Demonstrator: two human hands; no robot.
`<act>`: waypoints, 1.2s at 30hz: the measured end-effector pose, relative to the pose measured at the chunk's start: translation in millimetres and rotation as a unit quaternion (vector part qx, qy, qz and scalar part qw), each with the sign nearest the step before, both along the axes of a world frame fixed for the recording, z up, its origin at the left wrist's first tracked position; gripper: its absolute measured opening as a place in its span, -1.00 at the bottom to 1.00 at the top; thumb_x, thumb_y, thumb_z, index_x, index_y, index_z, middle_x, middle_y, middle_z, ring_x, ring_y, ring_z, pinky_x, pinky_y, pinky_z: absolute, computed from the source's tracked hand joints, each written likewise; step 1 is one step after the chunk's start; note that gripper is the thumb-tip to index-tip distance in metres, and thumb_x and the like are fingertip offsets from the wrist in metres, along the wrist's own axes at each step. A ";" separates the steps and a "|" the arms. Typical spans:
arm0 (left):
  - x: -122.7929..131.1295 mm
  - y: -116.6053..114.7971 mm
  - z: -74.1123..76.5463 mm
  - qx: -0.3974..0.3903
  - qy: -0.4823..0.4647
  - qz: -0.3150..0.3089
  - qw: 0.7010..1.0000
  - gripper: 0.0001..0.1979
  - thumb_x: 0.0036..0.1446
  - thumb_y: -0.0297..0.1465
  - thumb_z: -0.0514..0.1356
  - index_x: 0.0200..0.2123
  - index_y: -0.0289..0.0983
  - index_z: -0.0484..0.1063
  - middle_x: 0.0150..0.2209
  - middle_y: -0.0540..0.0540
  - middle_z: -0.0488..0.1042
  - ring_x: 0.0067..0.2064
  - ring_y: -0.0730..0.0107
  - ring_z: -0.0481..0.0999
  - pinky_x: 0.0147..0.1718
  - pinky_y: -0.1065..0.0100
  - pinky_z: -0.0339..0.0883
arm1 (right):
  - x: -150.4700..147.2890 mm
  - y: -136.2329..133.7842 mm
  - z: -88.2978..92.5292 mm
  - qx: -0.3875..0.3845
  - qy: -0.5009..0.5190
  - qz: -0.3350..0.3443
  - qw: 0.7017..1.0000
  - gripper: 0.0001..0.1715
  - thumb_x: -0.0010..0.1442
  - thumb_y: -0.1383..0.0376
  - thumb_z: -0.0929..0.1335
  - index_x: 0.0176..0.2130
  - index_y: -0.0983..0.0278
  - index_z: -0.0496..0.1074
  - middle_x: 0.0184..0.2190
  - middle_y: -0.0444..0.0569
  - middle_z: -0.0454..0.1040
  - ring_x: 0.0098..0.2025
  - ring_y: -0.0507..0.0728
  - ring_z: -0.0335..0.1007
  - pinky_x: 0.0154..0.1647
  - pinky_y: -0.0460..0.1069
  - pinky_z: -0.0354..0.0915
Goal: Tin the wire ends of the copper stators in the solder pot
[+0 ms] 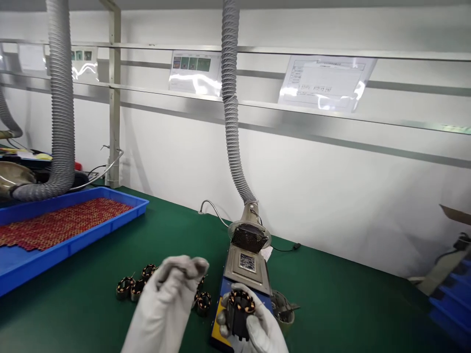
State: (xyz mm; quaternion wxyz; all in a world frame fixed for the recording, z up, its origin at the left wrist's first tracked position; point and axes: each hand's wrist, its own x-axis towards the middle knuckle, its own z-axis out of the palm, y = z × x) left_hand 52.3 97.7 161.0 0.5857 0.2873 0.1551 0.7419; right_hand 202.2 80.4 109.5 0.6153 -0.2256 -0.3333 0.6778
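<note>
My right hand [263, 323], in a white glove, holds a black motor stator [240, 316] upright, its ring of copper windings facing up. To its left, my gloved left hand [171, 294] is raised with fingers bent and pressed together; whatever they may pinch is hidden. More wound stators [125, 288] stand on the green bench left of that hand, and others [203, 303] show just to its right, partly covered by it. Behind the held stator lies a blue and yellow heating unit [247, 272] with a metal top plate.
A fume hood nozzle [250, 230] on a grey flexible duct [231, 88] hangs behind the heating unit. A blue tray [110, 225] of red ring-shaped parts is at left. Right of the unit stands a round container [285, 314] with dark contents. Blue bins [454, 299] sit far right.
</note>
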 end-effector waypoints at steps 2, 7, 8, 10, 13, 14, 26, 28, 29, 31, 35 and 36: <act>6.1 -2.1 -2.3 -0.019 0.139 -0.063 0.988 -0.69 -0.19 -0.23 0.46 -0.32 -0.18 0.56 -0.31 -0.03 0.58 -0.16 0.32 0.55 -0.17 0.55 0.41 | -0.3 1.2 -1.8 0.003 -0.005 -0.011 1.000 -0.42 -0.21 0.10 0.58 -0.18 0.24 0.51 -0.26 0.11 0.54 -0.19 0.28 0.50 -0.15 0.20 0.38; 23.9 3.2 -13.7 0.023 0.299 -0.157 0.941 -0.85 -0.18 -0.47 0.30 -0.43 -0.22 0.58 -0.32 -0.11 0.57 -0.23 0.20 0.55 -0.25 0.39 0.43 | -2.0 1.1 -5.5 0.018 -0.022 -0.043 0.999 -0.46 -0.10 0.07 0.53 -0.13 0.21 0.51 -0.11 0.13 0.52 -0.04 0.29 0.44 -0.02 0.21 0.33; 24.8 4.7 -14.9 0.041 0.303 -0.150 0.940 -0.90 -0.17 -0.48 0.29 -0.48 -0.21 0.58 -0.34 -0.11 0.57 -0.26 0.22 0.55 -0.26 0.40 0.43 | -1.8 1.1 -6.0 0.022 -0.025 -0.051 0.998 -0.46 -0.11 0.08 0.54 -0.13 0.23 0.51 -0.10 0.13 0.52 -0.02 0.29 0.42 0.01 0.21 0.31; 24.6 6.3 -16.8 0.061 0.292 -0.115 0.948 -0.94 -0.14 -0.47 0.30 -0.52 -0.21 0.57 -0.35 -0.10 0.56 -0.25 0.25 0.54 -0.25 0.44 0.40 | -1.4 1.6 -6.7 0.030 -0.030 -0.069 0.997 -0.45 -0.16 0.11 0.56 -0.17 0.25 0.51 -0.12 0.14 0.53 0.01 0.30 0.41 0.05 0.20 0.28; 25.6 5.7 -21.7 0.029 0.222 -0.050 0.973 -0.94 -0.14 -0.38 0.38 -0.52 -0.21 0.57 -0.37 -0.06 0.55 -0.27 0.33 0.52 -0.27 0.52 0.39 | -2.8 3.1 -7.1 0.036 -0.032 -0.065 0.997 -0.42 -0.22 0.15 0.59 -0.19 0.29 0.51 -0.21 0.12 0.55 -0.04 0.31 0.43 0.03 0.21 0.30; 27.2 5.1 -24.0 0.011 0.190 -0.045 0.981 -0.87 -0.17 -0.33 0.42 -0.52 -0.21 0.57 -0.38 -0.06 0.55 -0.30 0.35 0.52 -0.28 0.53 0.40 | -4.1 3.6 -6.8 0.037 -0.031 -0.057 0.997 -0.42 -0.23 0.15 0.59 -0.19 0.29 0.50 -0.23 0.12 0.56 -0.06 0.31 0.45 0.01 0.22 0.31; -2.3 5.4 -5.1 0.020 -0.053 -0.018 0.998 -0.76 -0.26 -0.34 0.50 -0.47 -0.12 0.53 -0.44 0.12 0.55 -0.33 0.46 0.55 -0.15 0.48 0.45 | 7.5 -2.6 2.8 0.038 -0.003 -0.013 0.999 -0.45 -0.19 0.14 0.57 -0.19 0.28 0.51 -0.28 0.10 0.54 -0.29 0.27 0.51 -0.24 0.17 0.41; -2.3 5.1 -7.4 0.039 0.075 -0.021 0.996 -0.66 -0.23 -0.24 0.48 -0.33 -0.16 0.56 -0.32 -0.04 0.58 -0.20 0.28 0.56 -0.16 0.43 0.45 | 8.7 -4.1 2.0 0.029 -0.002 -0.022 0.999 -0.47 -0.16 0.16 0.57 -0.17 0.27 0.51 -0.26 0.09 0.54 -0.28 0.26 0.51 -0.24 0.16 0.41; 0.7 4.5 -10.3 0.052 0.157 -0.048 0.985 -0.57 -0.23 -0.19 0.47 -0.24 -0.18 0.55 -0.24 -0.11 0.58 -0.13 0.18 0.54 -0.15 0.39 0.44 | 7.4 -4.6 1.5 0.026 0.001 -0.029 0.999 -0.48 -0.15 0.18 0.57 -0.16 0.27 0.51 -0.26 0.09 0.54 -0.24 0.26 0.50 -0.21 0.16 0.40; 9.7 3.0 -17.0 0.105 0.297 -0.076 0.946 -0.57 -0.13 -0.14 0.41 -0.18 -0.18 0.54 -0.15 -0.17 0.55 -0.05 0.08 0.49 -0.11 0.31 0.40 | 3.0 -5.8 0.9 0.023 0.010 -0.042 0.999 -0.49 -0.11 0.21 0.55 -0.13 0.27 0.50 -0.24 0.09 0.54 -0.16 0.26 0.48 -0.15 0.15 0.39; 19.6 1.8 -22.7 0.189 0.427 0.020 0.884 -0.82 0.13 -0.28 0.19 -0.43 -0.16 0.56 -0.29 -0.12 0.57 -0.11 0.17 0.49 -0.06 0.34 0.32 | 0.1 -10.2 3.8 -0.003 0.016 -0.030 0.999 -0.50 -0.12 0.20 0.56 -0.15 0.27 0.51 -0.20 0.08 0.54 -0.22 0.21 0.49 -0.21 0.09 0.41; 18.7 2.2 -22.0 0.167 0.417 0.054 0.892 -0.81 0.13 -0.29 0.18 -0.46 -0.16 0.55 -0.32 -0.11 0.57 -0.13 0.19 0.50 -0.09 0.37 0.33 | 1.8 -11.7 5.4 -0.013 0.016 -0.015 1.000 -0.50 -0.12 0.18 0.56 -0.16 0.27 0.51 -0.21 0.08 0.54 -0.27 0.19 0.50 -0.27 0.07 0.42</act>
